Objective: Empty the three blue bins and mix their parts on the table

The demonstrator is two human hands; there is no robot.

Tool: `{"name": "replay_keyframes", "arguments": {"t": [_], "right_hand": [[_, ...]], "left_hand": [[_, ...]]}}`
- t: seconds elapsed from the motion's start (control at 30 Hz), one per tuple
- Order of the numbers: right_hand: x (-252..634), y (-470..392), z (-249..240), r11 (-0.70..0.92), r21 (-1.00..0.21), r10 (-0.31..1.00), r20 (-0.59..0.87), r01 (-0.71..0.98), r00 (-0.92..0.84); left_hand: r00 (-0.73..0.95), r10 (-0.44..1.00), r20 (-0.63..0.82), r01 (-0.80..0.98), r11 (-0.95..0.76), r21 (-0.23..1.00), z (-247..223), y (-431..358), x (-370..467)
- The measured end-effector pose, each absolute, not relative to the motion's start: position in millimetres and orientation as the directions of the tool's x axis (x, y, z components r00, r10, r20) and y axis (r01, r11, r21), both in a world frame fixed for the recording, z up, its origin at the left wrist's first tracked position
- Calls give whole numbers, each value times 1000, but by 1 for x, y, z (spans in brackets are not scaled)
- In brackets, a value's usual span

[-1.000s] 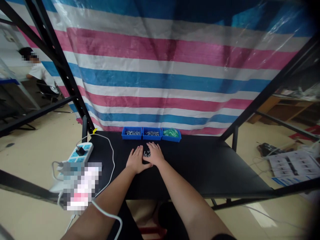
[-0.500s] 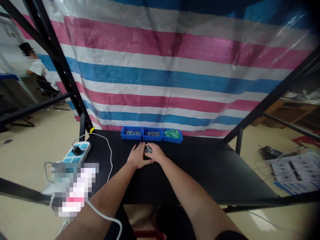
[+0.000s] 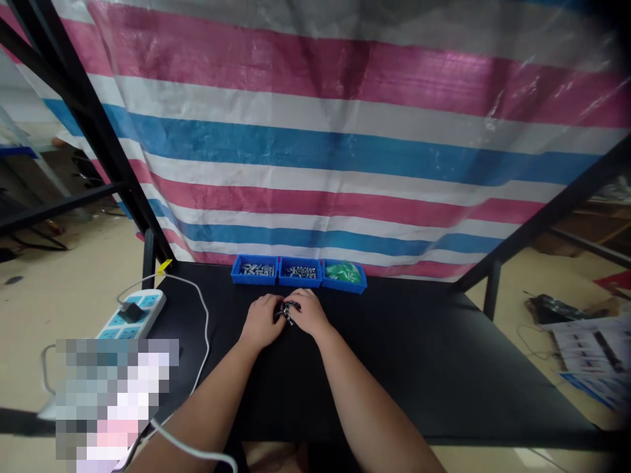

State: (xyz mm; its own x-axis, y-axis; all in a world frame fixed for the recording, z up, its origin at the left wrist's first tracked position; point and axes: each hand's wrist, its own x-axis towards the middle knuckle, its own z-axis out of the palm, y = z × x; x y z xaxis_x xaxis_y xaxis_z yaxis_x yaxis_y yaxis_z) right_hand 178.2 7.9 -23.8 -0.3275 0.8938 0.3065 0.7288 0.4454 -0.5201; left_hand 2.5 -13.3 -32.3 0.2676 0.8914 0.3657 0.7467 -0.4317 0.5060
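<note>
Behind hands (image 3: 310, 314) cupping metal parts (image 3: 288, 313), grip unclear, blue bins (image 3: 254, 280) hold hardware (image 3: 256, 269), green plastic (image 3: 344, 270).

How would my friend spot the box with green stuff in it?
Find the black table and look along its far edge, below the striped sheet. Three blue boxes stand there in a row. It's the rightmost box, the only one with green stuff inside.

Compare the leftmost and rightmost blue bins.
Contents: the leftmost bin holds silvery pieces; the rightmost bin holds green material.
Angle: the leftmost bin's front edge looks nearly level; the rightmost bin's slants down to the right.
Shared: both are blue and open-topped.
</note>
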Motion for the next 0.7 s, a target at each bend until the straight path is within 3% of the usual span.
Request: {"name": "replay_keyframes", "arguments": {"t": [0.23,0.43,0.53,0.7], "right_hand": [[170,32,-8,368,-399,930,141,840,-340],[171,28,-12,371,-412,927,212,833,-308],[175,23,-11,401,-483,910,307,778,-278],[184,25,-10,485,-694,869,448,532,-209]], "left_hand": [[317,883,347,683,-466,563,-26,15,9],[253,881,400,541,-471,696,-34,21,-1],[143,914,379,506,-397,766,-36,23,-2],[24,961,275,465,-255,848,-32,19,1]]}}
